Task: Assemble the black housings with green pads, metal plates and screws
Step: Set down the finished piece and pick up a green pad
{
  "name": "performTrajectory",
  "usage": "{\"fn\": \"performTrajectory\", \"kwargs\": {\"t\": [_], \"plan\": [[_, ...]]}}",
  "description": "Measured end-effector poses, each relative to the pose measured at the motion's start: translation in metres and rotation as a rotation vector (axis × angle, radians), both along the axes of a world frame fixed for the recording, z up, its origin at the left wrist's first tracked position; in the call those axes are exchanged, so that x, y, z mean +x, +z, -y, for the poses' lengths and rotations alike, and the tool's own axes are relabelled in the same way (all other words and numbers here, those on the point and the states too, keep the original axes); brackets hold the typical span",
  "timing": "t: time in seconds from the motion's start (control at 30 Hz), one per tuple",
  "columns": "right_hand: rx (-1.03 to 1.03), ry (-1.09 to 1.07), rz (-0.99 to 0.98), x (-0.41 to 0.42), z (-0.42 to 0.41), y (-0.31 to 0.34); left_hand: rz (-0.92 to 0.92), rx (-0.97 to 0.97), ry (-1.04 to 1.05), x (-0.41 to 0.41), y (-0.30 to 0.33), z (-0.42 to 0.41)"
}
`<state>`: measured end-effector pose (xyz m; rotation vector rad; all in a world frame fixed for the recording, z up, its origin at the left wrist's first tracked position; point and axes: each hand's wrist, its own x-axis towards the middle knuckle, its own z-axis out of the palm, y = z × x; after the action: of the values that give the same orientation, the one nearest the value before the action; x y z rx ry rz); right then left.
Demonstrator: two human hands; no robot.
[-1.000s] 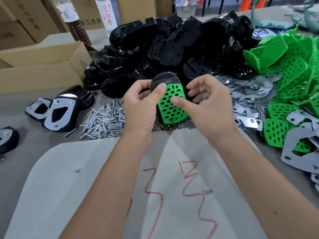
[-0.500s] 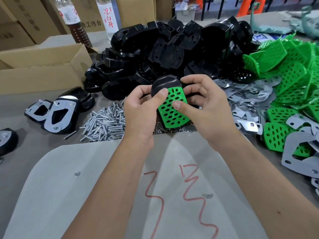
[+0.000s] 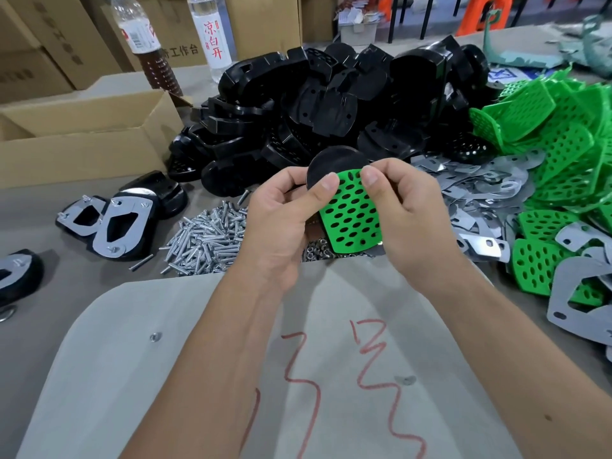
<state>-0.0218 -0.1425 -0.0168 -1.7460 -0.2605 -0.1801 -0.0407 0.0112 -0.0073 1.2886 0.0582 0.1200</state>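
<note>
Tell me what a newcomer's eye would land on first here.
First, the two hands at centre: the left hand and right hand hold a green pad against a black housing, thumbs pressing its top edge. Behind them rises a heap of black housings, with a bright pile of green pads at the right. Screws lie left of the hands, metal plates to the right.

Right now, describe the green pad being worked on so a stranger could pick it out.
Start at the black housing pile at the table's back, then drop toward the camera to the two hands. The green pad sits between the left hand and right hand, laid on a black housing; every other green pad lies loose.
</note>
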Motion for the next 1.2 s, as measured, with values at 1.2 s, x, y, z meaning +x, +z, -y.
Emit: {"fn": "performTrajectory", "kwargs": {"t": [1.2], "plan": [[0.071, -0.009, 0.046, -0.009, -0.021, 0.006, -0.011, 0.506, 0.612, 0.008, -0.006, 0.024]]}}
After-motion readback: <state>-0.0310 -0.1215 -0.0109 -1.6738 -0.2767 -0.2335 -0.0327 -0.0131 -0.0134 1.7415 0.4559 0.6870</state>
